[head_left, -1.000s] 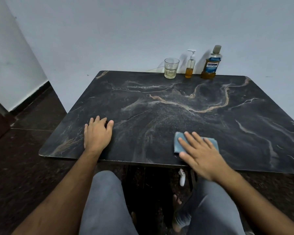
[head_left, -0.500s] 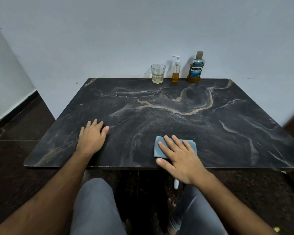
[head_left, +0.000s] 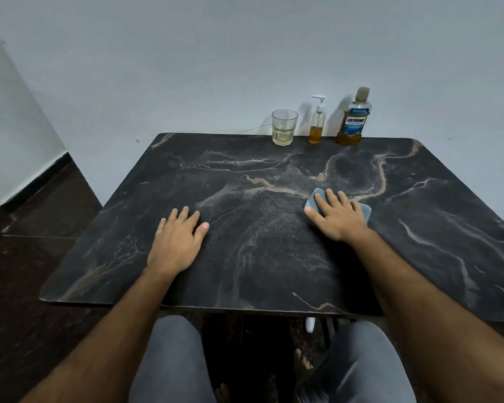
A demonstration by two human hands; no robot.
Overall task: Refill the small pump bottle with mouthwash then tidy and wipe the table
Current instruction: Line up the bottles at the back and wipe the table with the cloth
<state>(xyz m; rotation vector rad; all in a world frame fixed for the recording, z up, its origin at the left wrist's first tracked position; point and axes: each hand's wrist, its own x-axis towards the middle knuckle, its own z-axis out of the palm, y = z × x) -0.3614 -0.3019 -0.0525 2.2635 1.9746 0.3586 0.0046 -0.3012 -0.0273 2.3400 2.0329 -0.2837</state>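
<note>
The right hand lies flat with its fingers spread on a blue cloth, pressing it down on the desk. The cloth sits out toward the middle of the desk, well apart from the things at the back. The left hand lies flat too, fingers straight, on the bare desk to the left of the cloth, holding nothing.

The cloth looks soft, thin and light. It will bend and bunch up, so a flat palm on top is a good way to slide it. To lift it, pinch a corner or an edge.

At the back of the desk, far behind the cloth, stand a glass, the pump bottle and the mouthwash in a row. The pump bottle is small and looks light, so it could tip if the cloth bumps it. The glass could break. The desk looks hard and smooth, so the cloth should glide easily.
</note>
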